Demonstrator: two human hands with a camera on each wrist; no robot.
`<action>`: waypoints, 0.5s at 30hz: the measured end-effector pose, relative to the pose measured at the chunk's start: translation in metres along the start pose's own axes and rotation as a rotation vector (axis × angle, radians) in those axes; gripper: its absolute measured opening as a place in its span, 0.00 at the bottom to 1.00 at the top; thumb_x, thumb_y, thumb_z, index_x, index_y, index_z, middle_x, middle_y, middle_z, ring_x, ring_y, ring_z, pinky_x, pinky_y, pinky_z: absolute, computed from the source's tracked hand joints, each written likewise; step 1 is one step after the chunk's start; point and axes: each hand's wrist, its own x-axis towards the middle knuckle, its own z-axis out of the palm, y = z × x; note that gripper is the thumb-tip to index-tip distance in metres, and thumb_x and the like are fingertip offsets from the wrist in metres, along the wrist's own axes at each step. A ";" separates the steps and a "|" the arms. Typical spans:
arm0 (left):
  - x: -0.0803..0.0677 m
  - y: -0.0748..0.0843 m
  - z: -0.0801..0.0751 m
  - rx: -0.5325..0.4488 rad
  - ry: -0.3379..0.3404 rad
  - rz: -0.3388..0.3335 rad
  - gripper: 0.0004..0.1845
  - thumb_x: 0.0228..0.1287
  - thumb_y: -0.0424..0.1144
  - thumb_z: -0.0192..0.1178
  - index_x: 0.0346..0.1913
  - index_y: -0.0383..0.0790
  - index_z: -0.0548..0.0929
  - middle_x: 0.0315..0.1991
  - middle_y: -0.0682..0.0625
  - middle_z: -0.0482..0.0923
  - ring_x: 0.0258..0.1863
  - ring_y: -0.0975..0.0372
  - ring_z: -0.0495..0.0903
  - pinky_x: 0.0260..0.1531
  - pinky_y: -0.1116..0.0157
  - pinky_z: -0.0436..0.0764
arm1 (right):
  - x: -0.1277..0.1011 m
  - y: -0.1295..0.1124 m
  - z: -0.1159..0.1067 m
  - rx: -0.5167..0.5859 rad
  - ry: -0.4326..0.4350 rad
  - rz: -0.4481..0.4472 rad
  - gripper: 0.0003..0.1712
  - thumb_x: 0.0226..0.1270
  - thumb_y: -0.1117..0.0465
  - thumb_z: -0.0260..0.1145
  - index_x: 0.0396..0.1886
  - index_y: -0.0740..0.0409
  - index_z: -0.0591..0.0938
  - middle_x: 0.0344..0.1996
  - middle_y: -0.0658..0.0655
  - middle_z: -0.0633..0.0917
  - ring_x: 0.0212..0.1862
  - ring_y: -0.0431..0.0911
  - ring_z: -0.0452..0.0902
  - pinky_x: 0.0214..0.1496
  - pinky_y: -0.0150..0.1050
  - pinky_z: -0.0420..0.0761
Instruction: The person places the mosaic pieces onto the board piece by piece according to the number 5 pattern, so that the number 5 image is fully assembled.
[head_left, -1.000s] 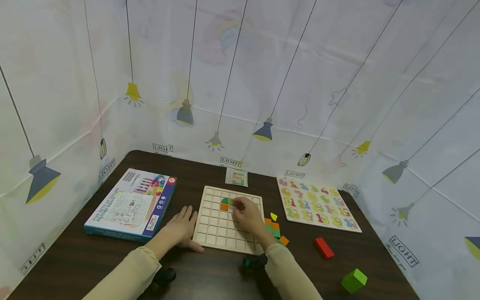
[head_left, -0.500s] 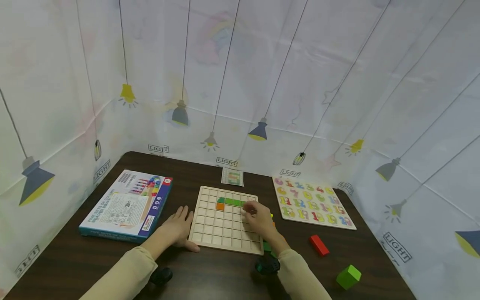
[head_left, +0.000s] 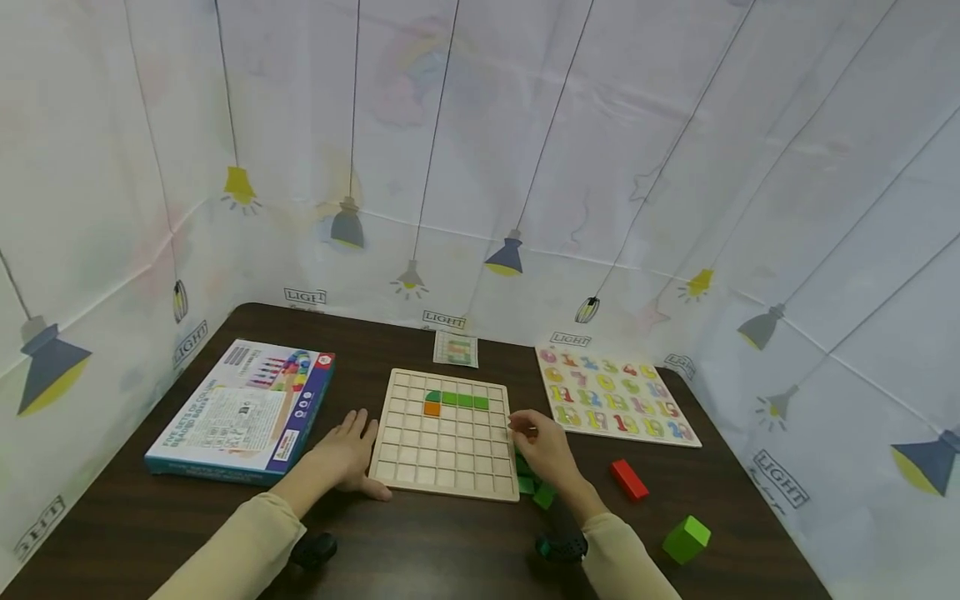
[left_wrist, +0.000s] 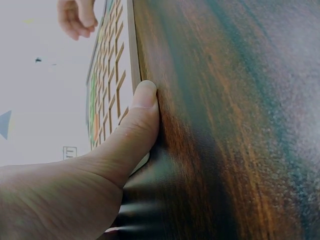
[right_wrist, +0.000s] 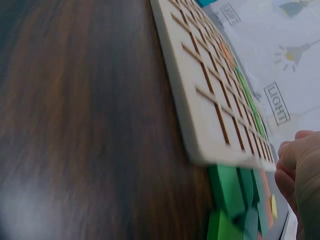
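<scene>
A wooden grid board lies on the dark table. Three green squares sit in a row on it, with a dark green rounded piece at their left end and an orange square below that. My left hand rests at the board's left edge, fingers spread, thumb along the near corner. Just off the right edge, my right hand hovers with loosely bent fingers and nothing visible in them. Several green blocks lie beneath it, against the board; the hand partly hides the pile in the head view.
At the left lies a boxed toy set. A small pattern card is behind the board. To the right are a number puzzle board, a red block and a light green block.
My right hand has moved right, from over the green row to beyond the board's right edge, leaving three green squares uncovered. My left hand stays at the board's left edge.
</scene>
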 end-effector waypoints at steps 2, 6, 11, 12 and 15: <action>0.000 -0.001 -0.001 -0.001 0.001 0.001 0.61 0.44 0.67 0.66 0.69 0.23 0.55 0.70 0.26 0.46 0.69 0.37 0.45 0.64 0.45 0.55 | -0.003 0.003 -0.003 -0.008 0.017 0.001 0.13 0.59 0.73 0.66 0.45 0.63 0.82 0.35 0.56 0.84 0.35 0.45 0.80 0.34 0.39 0.80; -0.001 -0.001 -0.001 -0.009 0.007 0.007 0.61 0.44 0.66 0.67 0.69 0.23 0.56 0.69 0.26 0.46 0.69 0.36 0.46 0.64 0.45 0.55 | -0.009 0.010 -0.009 -0.027 0.053 -0.005 0.14 0.56 0.74 0.67 0.44 0.63 0.82 0.34 0.55 0.85 0.34 0.43 0.80 0.32 0.37 0.79; -0.002 0.000 -0.001 -0.010 0.004 0.009 0.61 0.44 0.66 0.67 0.69 0.23 0.56 0.69 0.25 0.46 0.69 0.36 0.46 0.64 0.45 0.55 | -0.018 0.018 -0.019 -0.060 0.064 0.017 0.15 0.55 0.74 0.69 0.43 0.63 0.82 0.33 0.53 0.85 0.34 0.42 0.81 0.34 0.38 0.80; -0.002 0.001 -0.001 -0.007 0.002 0.009 0.61 0.44 0.66 0.67 0.69 0.23 0.55 0.69 0.25 0.46 0.69 0.36 0.46 0.64 0.45 0.55 | -0.020 0.019 -0.022 -0.069 0.061 0.029 0.14 0.55 0.74 0.68 0.43 0.63 0.82 0.33 0.52 0.85 0.35 0.42 0.81 0.35 0.39 0.80; -0.001 0.001 -0.002 0.001 -0.004 0.005 0.61 0.44 0.66 0.67 0.69 0.23 0.55 0.69 0.26 0.46 0.69 0.37 0.46 0.64 0.46 0.55 | -0.026 0.021 -0.029 -0.089 0.043 0.068 0.14 0.57 0.74 0.67 0.43 0.61 0.82 0.35 0.51 0.85 0.37 0.41 0.80 0.39 0.42 0.80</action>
